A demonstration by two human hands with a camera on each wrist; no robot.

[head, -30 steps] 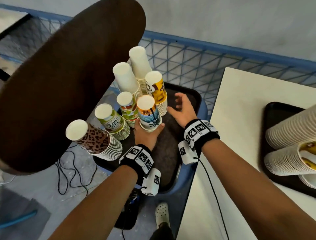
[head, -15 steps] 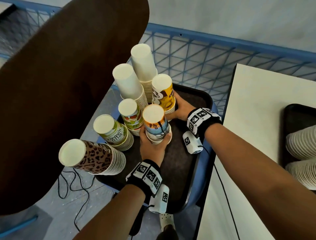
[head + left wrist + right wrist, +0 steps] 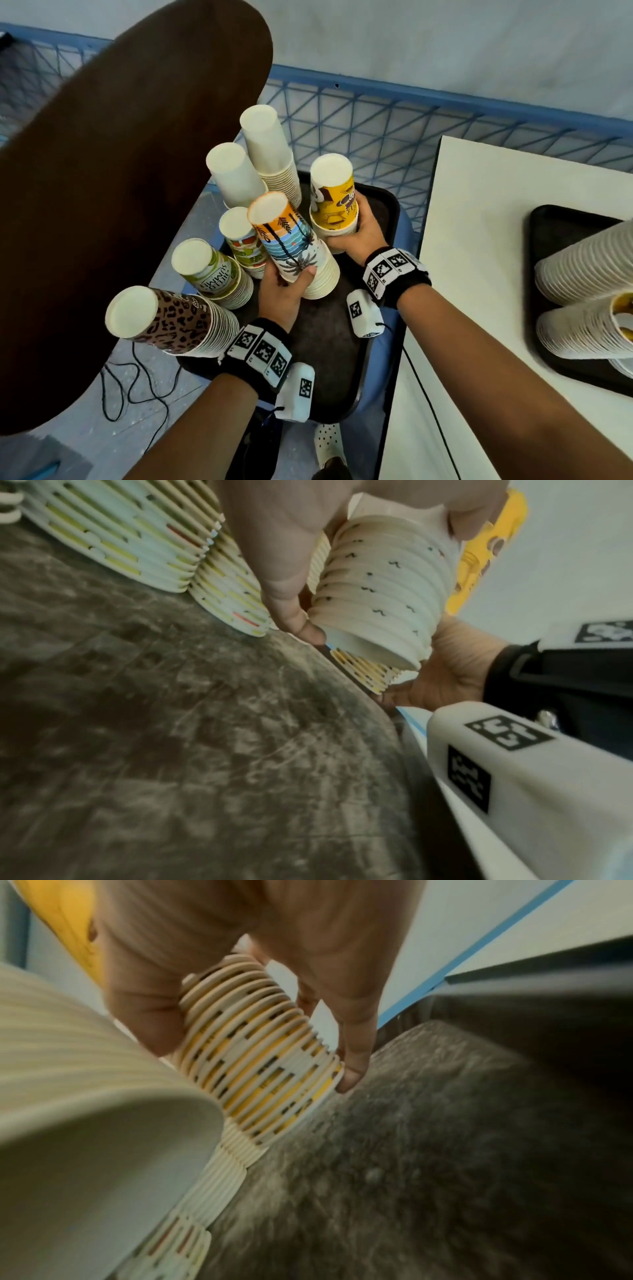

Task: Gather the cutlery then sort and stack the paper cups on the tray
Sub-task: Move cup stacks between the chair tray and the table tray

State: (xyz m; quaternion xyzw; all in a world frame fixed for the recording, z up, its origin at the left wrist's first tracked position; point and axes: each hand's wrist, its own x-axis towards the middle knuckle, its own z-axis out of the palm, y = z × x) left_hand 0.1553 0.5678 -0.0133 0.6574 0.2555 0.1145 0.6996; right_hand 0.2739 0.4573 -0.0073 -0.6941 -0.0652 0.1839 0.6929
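Observation:
Several upside-down stacks of paper cups stand on a dark tray [image 3: 329, 346]. My left hand [image 3: 284, 284] grips the palm-tree stack [image 3: 291, 246], lifted and tilted off the tray; its ribbed rims [image 3: 377, 593] hang above the tray floor [image 3: 171, 737]. My right hand [image 3: 356, 233] grips the yellow stack [image 3: 334, 195] near its base; my fingers [image 3: 352, 1031] wrap its rims [image 3: 260, 1056], which touch or nearly touch the tray. No cutlery shows in any view.
A leopard-print stack [image 3: 161, 322], a green-lettered stack [image 3: 209, 270], a fruit-print stack [image 3: 243, 240] and two plain white stacks [image 3: 250, 161] crowd the tray's left and back. A brown rounded board [image 3: 113, 192] looms left. A white table [image 3: 479, 257] with another cup-laden tray [image 3: 555, 233] lies right.
My left hand has raised and tilted the palm-tree stack off the tray. My right hand, which closed on the yellow stack half a second ago, still holds it.

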